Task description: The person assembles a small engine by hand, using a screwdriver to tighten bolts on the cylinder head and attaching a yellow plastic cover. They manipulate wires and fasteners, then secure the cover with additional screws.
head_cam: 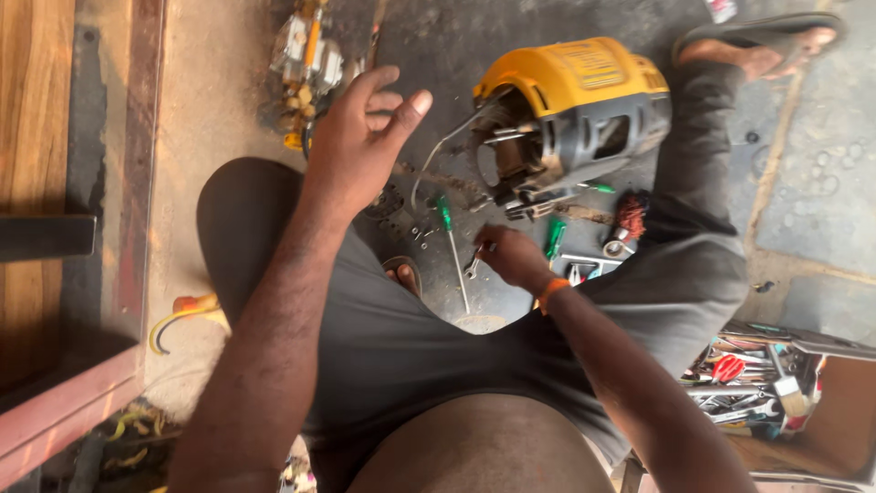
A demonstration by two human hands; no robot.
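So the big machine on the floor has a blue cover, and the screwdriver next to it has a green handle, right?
Not quite. The head view shows the big machine has a yellow cover over a grey body, not a blue one. The screwdriver beside it does have a green handle, and it lies on the floor near the right hand.

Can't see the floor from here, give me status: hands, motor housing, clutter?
Left hand raised, open, empty. Right hand on small metal part. Yellow motor housing untouched. Green screwdriver alongside.

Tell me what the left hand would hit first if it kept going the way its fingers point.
The left hand points up and right, toward the yellow and grey power tool housing. Likely the thin white wire first, though depth is unclear.
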